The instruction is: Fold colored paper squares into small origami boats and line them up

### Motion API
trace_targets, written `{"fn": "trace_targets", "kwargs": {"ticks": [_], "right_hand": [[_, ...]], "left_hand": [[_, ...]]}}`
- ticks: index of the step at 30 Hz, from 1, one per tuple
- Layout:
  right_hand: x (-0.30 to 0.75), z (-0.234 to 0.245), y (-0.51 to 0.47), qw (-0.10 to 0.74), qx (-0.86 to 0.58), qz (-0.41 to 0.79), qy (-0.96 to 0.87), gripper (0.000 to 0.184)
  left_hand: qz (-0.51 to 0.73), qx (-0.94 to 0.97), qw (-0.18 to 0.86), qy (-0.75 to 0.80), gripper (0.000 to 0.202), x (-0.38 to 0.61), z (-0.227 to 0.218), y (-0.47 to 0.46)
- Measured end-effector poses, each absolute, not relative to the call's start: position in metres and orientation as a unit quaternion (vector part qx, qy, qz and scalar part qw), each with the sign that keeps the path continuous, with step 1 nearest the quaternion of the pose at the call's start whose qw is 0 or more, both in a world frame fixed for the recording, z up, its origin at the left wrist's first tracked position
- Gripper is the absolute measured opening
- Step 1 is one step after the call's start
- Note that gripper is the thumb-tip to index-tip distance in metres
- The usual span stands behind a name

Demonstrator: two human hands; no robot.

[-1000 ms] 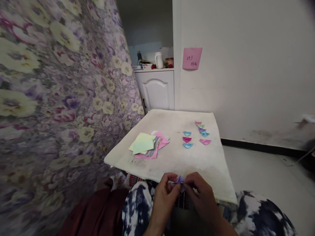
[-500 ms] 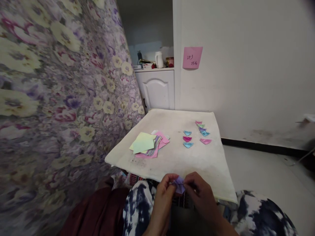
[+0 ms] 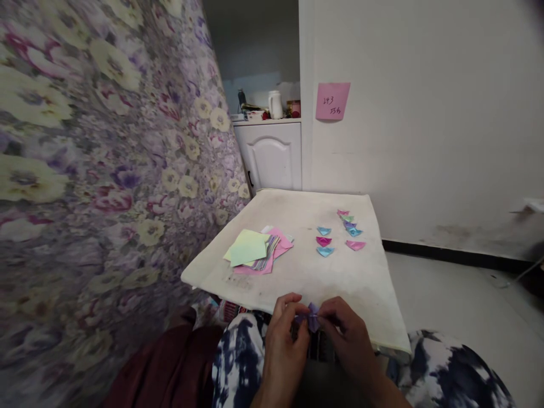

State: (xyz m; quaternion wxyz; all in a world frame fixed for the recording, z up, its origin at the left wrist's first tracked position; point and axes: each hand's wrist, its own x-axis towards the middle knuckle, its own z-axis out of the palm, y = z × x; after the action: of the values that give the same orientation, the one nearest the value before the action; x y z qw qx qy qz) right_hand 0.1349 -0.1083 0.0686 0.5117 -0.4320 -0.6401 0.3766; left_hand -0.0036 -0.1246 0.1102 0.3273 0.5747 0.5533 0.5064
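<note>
Purple folded paper (image 3: pixel 313 321) sits by the near edge of the table (image 3: pixel 293 283), between both hands. Right hand (image 3: pixel 351 334) pinches its right side; left hand (image 3: pixel 285 334) seems to grip the left, contact partly hidden. Likely light, tears easily; best held by folded edges.

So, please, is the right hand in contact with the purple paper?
Touching. The head view shows the right hand pinching the right edge of the purple paper between thumb and forefinger.

Purple paper (image 3: pixel 313 321), small, folded, hand-held
</note>
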Motion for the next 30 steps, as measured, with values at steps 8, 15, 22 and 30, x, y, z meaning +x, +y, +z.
{"fn": "trace_targets", "kwargs": {"ticks": [8, 15, 22, 30], "right_hand": [[0.132, 0.07, -0.109, 0.516, -0.409, 0.369, -0.656, 0.01], [0.129, 0.071, -0.111, 0.506, -0.445, 0.397, -0.623, 0.006], [0.129, 0.071, -0.112, 0.503, -0.467, 0.434, -0.583, 0.007], [0.126, 0.067, -0.114, 0.512, -0.456, 0.437, -0.583, 0.008]], "left_hand": [[0.469, 0.594, 0.347, 0.554, 0.024, -0.001, 0.107, -0.117], [0.504, 0.506, 0.405, 0.57, 0.025, 0.009, 0.096, -0.12], [0.549, 0.417, 0.456, 0.564, 0.02, 0.008, 0.094, -0.123], [0.542, 0.384, 0.51, 0.546, 0.02, 0.007, 0.087, -0.122]]}}
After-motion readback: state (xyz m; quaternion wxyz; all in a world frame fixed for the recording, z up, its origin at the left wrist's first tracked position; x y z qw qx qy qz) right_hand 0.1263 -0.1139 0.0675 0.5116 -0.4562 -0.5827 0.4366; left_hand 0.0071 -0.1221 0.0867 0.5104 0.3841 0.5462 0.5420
